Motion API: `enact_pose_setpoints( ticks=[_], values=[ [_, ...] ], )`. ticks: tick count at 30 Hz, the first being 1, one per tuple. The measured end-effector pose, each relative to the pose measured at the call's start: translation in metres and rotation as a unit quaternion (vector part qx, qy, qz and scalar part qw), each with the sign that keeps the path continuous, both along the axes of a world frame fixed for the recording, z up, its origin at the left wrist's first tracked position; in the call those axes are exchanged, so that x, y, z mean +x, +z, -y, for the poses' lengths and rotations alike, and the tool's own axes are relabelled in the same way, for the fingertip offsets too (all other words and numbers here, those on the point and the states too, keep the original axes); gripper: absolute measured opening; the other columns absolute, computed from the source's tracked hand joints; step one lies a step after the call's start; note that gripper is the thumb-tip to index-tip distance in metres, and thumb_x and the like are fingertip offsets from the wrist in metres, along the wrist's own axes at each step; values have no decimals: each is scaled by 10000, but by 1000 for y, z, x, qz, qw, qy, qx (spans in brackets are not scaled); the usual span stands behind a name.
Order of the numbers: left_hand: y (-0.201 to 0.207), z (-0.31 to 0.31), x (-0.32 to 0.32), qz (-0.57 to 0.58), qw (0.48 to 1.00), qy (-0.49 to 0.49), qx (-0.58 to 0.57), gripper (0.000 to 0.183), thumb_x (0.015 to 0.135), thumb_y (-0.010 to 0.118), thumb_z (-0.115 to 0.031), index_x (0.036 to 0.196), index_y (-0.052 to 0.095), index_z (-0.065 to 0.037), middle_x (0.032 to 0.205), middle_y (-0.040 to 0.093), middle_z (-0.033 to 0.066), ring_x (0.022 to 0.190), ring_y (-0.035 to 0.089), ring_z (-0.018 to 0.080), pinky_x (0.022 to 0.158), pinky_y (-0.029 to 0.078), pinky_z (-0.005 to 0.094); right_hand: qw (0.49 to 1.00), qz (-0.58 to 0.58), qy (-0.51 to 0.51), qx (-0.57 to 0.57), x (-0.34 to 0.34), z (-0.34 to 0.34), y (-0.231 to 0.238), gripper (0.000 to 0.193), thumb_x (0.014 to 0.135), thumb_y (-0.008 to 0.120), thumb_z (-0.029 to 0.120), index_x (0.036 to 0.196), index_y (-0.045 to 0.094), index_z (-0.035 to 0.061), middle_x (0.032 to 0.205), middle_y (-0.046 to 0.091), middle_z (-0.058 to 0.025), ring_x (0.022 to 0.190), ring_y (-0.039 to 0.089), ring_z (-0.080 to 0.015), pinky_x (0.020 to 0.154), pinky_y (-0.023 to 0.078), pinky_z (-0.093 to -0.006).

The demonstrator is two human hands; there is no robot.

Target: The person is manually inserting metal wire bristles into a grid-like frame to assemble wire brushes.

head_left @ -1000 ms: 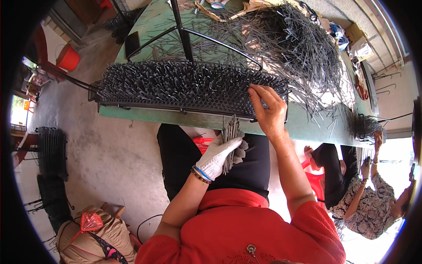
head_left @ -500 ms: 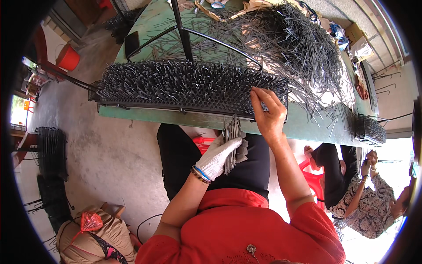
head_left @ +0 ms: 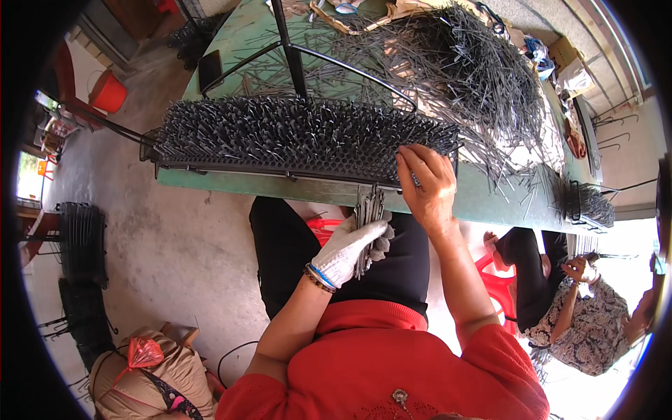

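My left hand (head_left: 350, 246), in a white work glove, is closed around a bundle of thin grey strips (head_left: 369, 208) in front of the table edge. The strips stand roughly upright and stick out above and below the fist. My bare right hand (head_left: 430, 187) is at the right end of a long black rack (head_left: 238, 170) full of holes. Its thumb and forefinger are pinched close to the holes; whatever they hold is too small to make out. Dense rows of dark upright strips (head_left: 280, 133) fill most of the rack, while holes along its near side show bare.
A tangled heap of loose strips (head_left: 490, 70) covers the back right of the green table (head_left: 224, 183). A black frame (head_left: 295, 70) rises behind the rack. A smaller filled rack (head_left: 589, 206) stands at the right corner. A co-worker's hands (head_left: 579, 269) are at the right.
My right hand has shifted slightly down and toward me along the rack's right end. My left hand keeps the bundle almost in place. The co-worker's hands have moved down a little.
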State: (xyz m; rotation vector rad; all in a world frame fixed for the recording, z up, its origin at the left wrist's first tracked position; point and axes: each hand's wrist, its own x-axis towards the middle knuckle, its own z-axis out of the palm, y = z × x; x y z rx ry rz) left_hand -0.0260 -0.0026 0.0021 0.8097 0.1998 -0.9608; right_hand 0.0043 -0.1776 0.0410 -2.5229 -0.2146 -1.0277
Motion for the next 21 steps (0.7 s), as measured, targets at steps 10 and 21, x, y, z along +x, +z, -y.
enact_pose_setpoints(
  ticks=[10,21],
  values=[
    [-3,-1,-1,-4,1000,9,-29,220,916,601,-147,1081,578,-3,896,667,90,742,665,160,649,559,267,993,-59,-11,97,-8,2,-2,185,827,692,80,985,680,-16,932,650,-112,748,626,-216,657,483,-303],
    [7,0,-3,29,999,25,-23,189,910,602,-122,1060,591,-7,889,668,78,738,655,149,650,551,266,802,-372,71,461,-20,1,3,196,818,726,150,902,711,-26,732,672,-43,610,551,-67,547,449,-233]
  ],
)
